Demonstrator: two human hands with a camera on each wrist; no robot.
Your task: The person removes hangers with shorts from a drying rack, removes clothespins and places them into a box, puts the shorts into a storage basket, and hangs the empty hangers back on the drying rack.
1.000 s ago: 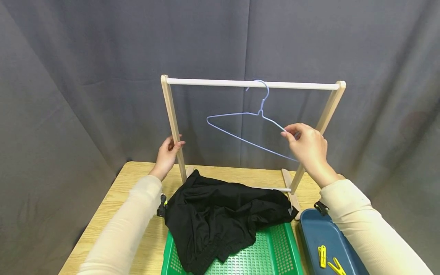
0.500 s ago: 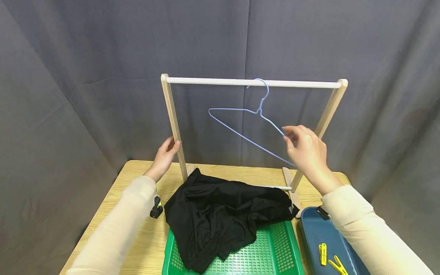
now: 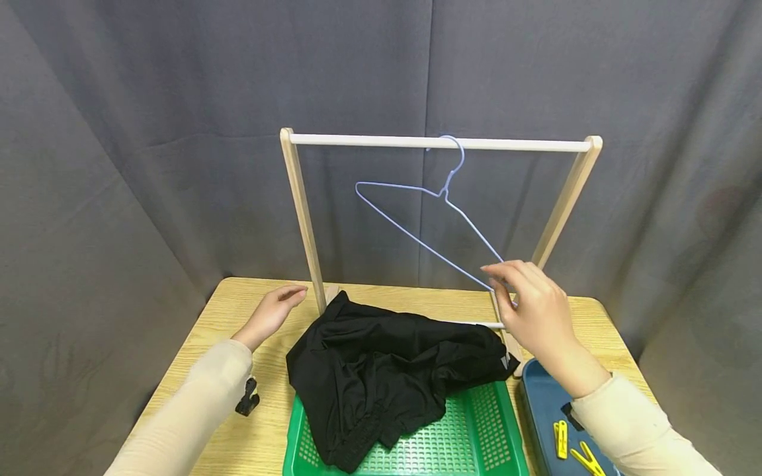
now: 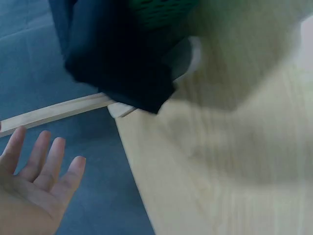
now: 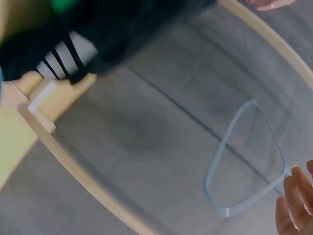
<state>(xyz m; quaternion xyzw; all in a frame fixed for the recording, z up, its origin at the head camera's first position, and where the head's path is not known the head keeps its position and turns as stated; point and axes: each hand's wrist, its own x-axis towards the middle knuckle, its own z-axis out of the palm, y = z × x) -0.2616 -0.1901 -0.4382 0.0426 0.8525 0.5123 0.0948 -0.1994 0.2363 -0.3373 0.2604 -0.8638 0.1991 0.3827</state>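
A light-blue wire hanger (image 3: 412, 237) hangs by its hook from the white bar (image 3: 369, 141) of a wooden rack, its right end tilted low. My right hand (image 3: 532, 307) is at that right end in the head view, fingers loosely bent. In the right wrist view its fingers are spread beside the hanger (image 5: 227, 211) and grip nothing. My left hand (image 3: 270, 314) is off the rack's left post (image 3: 302, 218), and its fingers look straight and apart in the left wrist view. A black garment (image 3: 381, 370) with white stripes lies over the green basket (image 3: 508, 430).
To the right of the basket stands a blue tray (image 3: 538, 396) with yellow clothespins (image 3: 561, 439). The rack's right post (image 3: 565, 201) rises behind my right hand. A grey curtain (image 3: 178, 132) hangs behind the wooden table (image 3: 250, 436).
My left hand has let go of the left post and moved down and left. My right hand has released the hanger and lowered. The hanger has swung, its right end sinking.
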